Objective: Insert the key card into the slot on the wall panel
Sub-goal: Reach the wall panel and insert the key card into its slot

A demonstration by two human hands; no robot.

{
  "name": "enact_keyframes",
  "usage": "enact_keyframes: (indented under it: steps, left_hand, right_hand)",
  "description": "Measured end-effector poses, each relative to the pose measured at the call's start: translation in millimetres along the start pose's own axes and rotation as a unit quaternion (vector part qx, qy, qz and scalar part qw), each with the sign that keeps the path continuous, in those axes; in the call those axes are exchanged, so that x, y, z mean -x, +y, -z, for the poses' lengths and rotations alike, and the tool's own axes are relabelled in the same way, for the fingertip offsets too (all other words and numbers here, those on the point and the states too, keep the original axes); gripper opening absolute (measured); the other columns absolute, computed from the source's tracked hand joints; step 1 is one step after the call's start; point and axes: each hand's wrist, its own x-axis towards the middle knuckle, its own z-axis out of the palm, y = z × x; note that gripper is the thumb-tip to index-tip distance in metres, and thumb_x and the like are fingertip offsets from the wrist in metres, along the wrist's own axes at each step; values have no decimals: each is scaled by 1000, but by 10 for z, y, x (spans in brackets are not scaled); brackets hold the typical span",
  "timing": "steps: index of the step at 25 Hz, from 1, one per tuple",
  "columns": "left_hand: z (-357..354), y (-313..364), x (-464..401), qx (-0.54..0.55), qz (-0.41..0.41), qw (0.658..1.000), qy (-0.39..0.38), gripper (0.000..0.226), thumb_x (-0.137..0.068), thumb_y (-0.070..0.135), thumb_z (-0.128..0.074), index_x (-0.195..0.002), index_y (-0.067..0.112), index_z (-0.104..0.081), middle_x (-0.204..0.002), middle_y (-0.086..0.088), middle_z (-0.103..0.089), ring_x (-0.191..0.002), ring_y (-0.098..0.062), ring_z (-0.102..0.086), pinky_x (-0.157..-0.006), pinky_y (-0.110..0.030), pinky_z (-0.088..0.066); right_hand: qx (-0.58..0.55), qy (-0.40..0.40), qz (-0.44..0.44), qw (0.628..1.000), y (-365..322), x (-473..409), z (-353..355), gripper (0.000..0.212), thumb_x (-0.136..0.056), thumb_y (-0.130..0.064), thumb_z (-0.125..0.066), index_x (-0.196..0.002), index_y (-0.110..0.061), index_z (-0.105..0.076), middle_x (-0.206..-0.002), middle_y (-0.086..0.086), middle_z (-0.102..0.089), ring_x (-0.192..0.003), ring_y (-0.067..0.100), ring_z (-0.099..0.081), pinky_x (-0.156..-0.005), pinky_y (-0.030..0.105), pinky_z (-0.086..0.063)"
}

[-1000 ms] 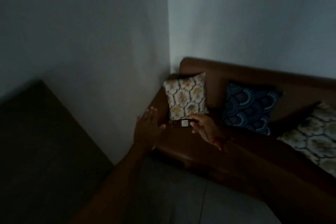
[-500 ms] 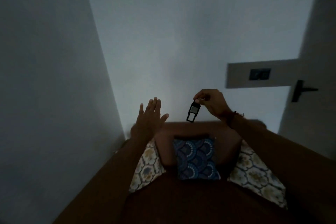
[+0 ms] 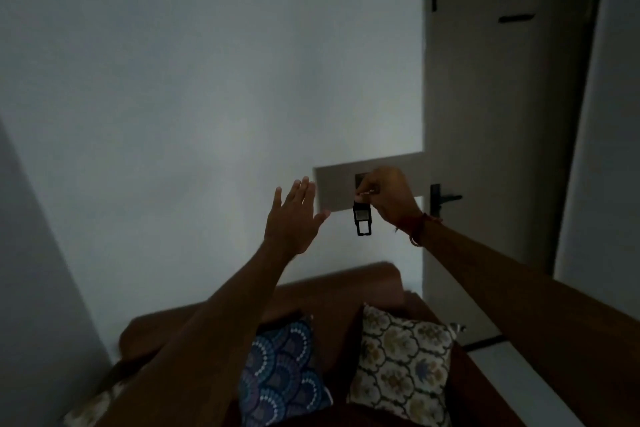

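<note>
The right hand (image 3: 389, 198) pinches the top of the key card (image 3: 362, 218), which dangles in front of the wall panel (image 3: 341, 189) just below its dark slot (image 3: 360, 179) (partly hidden). The left hand (image 3: 292, 218) hovers empty, fingers spread.

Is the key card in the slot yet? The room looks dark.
Not yet, it seems: the key card hangs below the right hand, in front of the wall panel. The hand hides most of the slot.
</note>
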Motion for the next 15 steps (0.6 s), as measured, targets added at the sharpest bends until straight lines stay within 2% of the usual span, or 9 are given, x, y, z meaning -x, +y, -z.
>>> enact_keyframes:
  steps: [2, 5, 7, 10, 11, 13, 15]
  left_hand:
    - [-114, 214, -305, 12, -17, 1000, -2, 76, -103, 56, -25, -160, 9, -9, -170, -10, -9, -157, -23, -4, -127, -53, -3]
    - [-358, 496, -752, 28, -46, 998, 10, 75, -103, 53, -31, -160, 7, -13, -169, -11, -14, -157, -23, -8, -127, -54, -5]
    - [-540, 643, -1061, 26, -64, 997, 17, 73, -103, 51, -33, -159, 6, -16, -169, -13, -17, -157, -25, -11, -127, -54, -6]
    - [-878, 814, -1629, 39, -66, 997, 26, 73, -103, 53, -32, -158, 7, -17, -168, -14, -16, -156, -27, -14, -127, -53, -4]
    - [-1009, 857, -1831, 41, -61, 997, 29, 74, -103, 54, -30, -159, 8, -16, -169, -13, -15, -156, -26, -13, -127, -53, -3]
    - [-1273, 910, -2227, 46, -52, 997, 27, 75, -102, 57, -27, -159, 9, -14, -169, -12, -12, -157, -26, -11, -127, -51, -2]
    - [-1534, 940, -2632, 45, -41, 998, 26, 75, -102, 57, -26, -160, 10, -12, -170, -11, -11, -157, -25, -9, -126, -51, -1]
  right_hand:
    - [30, 31, -6, 999, 256, -91, 170, 16, -62, -8, -86, -68, -10, -71, -82, 9, -57, -77, 23, -55, -66, 31, -49]
    - [49, 33, -19, 998, 675, -228, 403, 14, -66, -7, -83, -69, -11, -71, -74, -3, -51, -69, 11, -47, -63, 21, -35]
    - [48, 46, -31, 997, 980, -338, 505, 15, -65, -6, -83, -68, -12, -70, -74, -2, -52, -65, 8, -46, -61, 20, -35]
    - [56, 67, -34, 996, 1490, -606, 612, 15, -64, -3, -83, -67, -9, -70, -75, 4, -55, -66, 15, -50, -61, 22, -39]
    - [68, 71, -31, 995, 1663, -722, 648, 15, -65, -3, -83, -67, -8, -70, -74, 3, -54, -66, 15, -49, -61, 18, -39]
    - [74, 82, -31, 993, 2001, -994, 706, 14, -66, -1, -82, -68, -5, -69, -73, -1, -49, -62, 7, -47, -57, 3, -36]
    - [70, 86, -30, 993, 2341, -1321, 741, 13, -68, 5, -80, -68, 0, -67, -73, 0, -48, -62, -1, -45, -54, 0, -37]
